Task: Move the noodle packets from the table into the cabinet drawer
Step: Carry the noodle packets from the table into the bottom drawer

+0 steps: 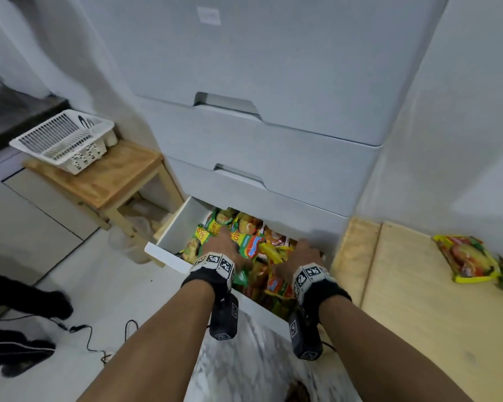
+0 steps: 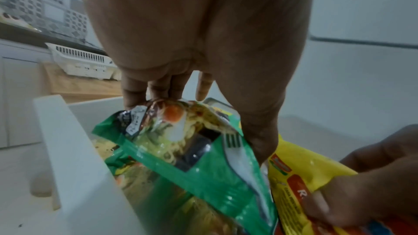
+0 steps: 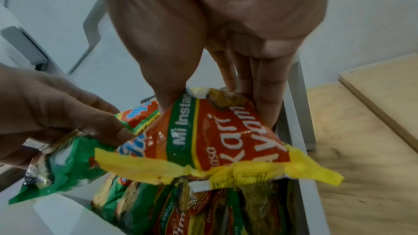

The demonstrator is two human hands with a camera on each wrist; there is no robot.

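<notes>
The white bottom drawer (image 1: 169, 258) of the cabinet stands pulled out, with several noodle packets (image 1: 246, 230) heaped inside. Both hands reach into it. My left hand (image 1: 219, 240) pinches a green noodle packet (image 2: 181, 140) between fingers and thumb, over the drawer's left part. My right hand (image 1: 304, 250) grips a red and yellow noodle packet (image 3: 221, 140) at the drawer's right side, above the heap. Two more packets (image 1: 466, 258) lie on the wooden table (image 1: 418, 300) at the far right.
Closed grey drawers (image 1: 259, 140) overhang the open one. A wooden stool (image 1: 108, 175) with a white dish rack (image 1: 64, 140) stands to the left. A person's dark-clad legs (image 1: 26, 309) and a black cable (image 1: 90, 338) are on the pale floor.
</notes>
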